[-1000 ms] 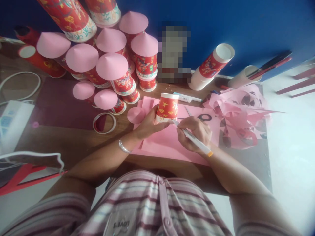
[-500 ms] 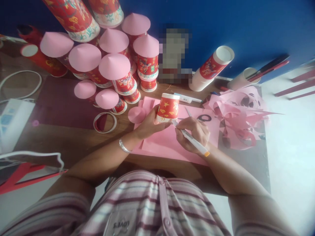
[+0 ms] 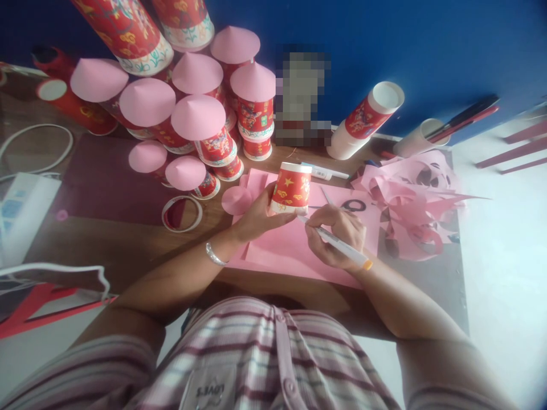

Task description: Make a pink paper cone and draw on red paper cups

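My left hand (image 3: 256, 215) is wrapped round a red paper cup (image 3: 293, 187) with gold stars, standing upside down on a pink paper sheet (image 3: 286, 245). My right hand (image 3: 335, 233) grips a white pen (image 3: 337, 245) with an orange end. The pen's tip touches the sheet at the cup's lower right rim. A small pink paper circle (image 3: 236, 199) lies just left of my left hand.
Several red cups topped with pink paper cones (image 3: 198, 117) are piled at the back left. A tape roll (image 3: 182, 213) lies on the wooden table. Pink paper offcuts (image 3: 410, 199) are heaped at right. A stack of cups (image 3: 367, 119) lies on its side beyond, beside another pen (image 3: 325, 171).
My right hand has turned the pen slightly, its tip sliding along the cup's rim. The cup and my left hand have stayed where they were.
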Tool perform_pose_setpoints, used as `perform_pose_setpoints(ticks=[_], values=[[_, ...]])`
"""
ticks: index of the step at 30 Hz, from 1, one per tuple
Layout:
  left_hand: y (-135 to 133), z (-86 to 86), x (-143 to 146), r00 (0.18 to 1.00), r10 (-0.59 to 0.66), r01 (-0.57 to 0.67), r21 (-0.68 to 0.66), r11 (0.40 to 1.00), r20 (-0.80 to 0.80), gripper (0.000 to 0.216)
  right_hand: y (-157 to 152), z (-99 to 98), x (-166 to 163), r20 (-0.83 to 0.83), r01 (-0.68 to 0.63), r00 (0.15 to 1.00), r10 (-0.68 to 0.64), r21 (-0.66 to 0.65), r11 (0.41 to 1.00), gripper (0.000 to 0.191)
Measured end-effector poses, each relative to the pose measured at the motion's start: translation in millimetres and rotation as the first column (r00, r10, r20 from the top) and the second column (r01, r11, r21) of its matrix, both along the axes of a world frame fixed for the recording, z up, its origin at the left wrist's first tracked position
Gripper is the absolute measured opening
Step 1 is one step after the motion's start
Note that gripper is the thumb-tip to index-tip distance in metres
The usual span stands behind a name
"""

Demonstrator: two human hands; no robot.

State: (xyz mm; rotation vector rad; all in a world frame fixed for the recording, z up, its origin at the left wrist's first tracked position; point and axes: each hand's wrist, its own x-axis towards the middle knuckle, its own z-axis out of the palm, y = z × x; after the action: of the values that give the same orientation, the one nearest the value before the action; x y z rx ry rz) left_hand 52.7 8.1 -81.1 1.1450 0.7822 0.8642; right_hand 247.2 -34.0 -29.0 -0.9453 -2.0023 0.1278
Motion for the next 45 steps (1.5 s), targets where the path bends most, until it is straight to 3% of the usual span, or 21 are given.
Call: perform_pose_setpoints(ticks=[18,31,45], values=[[1.6,2.8,-1.6,0.999,-0.014,0.014,0.020,1.000,-0.032,0.070,2.8,-1.8,4.2,0.031,0.005,0.999,-0.007,0.085,0.996,0.016],[2.5,0.9,-2.4,0.999,-0.012,0.014,0.024,1.000,-0.046,0.074,4.4,-2.2,3.4,-0.009,-0.050,0.999,0.051,0.063,0.997,0.016],[1.4,2.2,-2.4,0.999,-0.027,0.028,0.007,1.000,-0.027,0.069,2.8,-4.0,5.4,0.041,0.008,0.999,-0.012,0.076,0.997,0.018]])
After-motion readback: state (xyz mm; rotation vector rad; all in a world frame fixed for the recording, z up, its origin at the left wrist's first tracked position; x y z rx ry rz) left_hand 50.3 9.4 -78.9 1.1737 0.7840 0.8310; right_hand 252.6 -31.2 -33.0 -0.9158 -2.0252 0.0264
